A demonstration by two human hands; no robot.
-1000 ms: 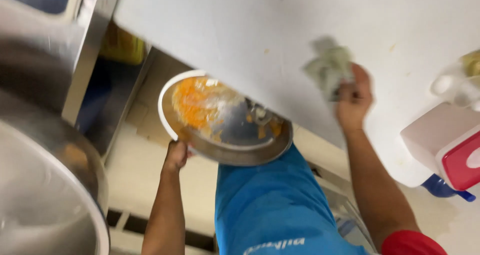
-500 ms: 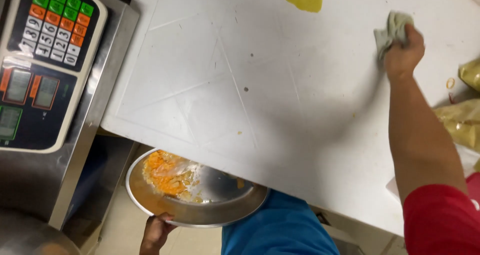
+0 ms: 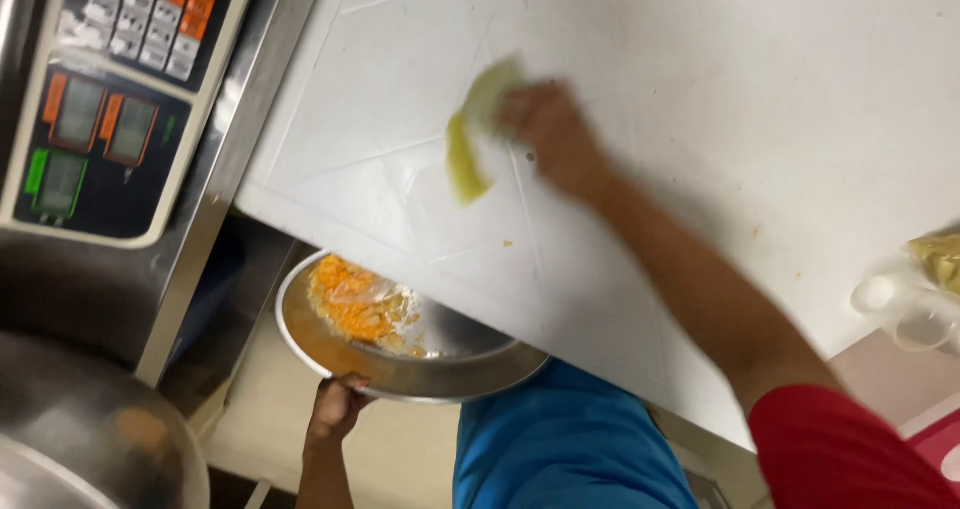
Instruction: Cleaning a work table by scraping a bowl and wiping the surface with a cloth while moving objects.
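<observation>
My right hand (image 3: 548, 129) is shut on a yellowish-green cloth (image 3: 472, 134) and presses it against the white cutting board (image 3: 700, 89); both are motion-blurred. My left hand (image 3: 338, 405) grips the rim of a round metal plate (image 3: 400, 354) held just below the board's near edge. The plate carries orange food scraps (image 3: 355, 304) on its left side. A few orange crumbs (image 3: 508, 243) lie on the board near that edge.
A weighing scale with a coloured keypad and display (image 3: 110, 99) sits to the left on a steel surface. A large metal bowl (image 3: 90, 439) fills the lower left corner. A clear bag with yellowish contents (image 3: 925, 289) lies at the right edge.
My right hand has swept the cloth from the board's far right toward the near left edge. The plate in my left hand stays under the edge.
</observation>
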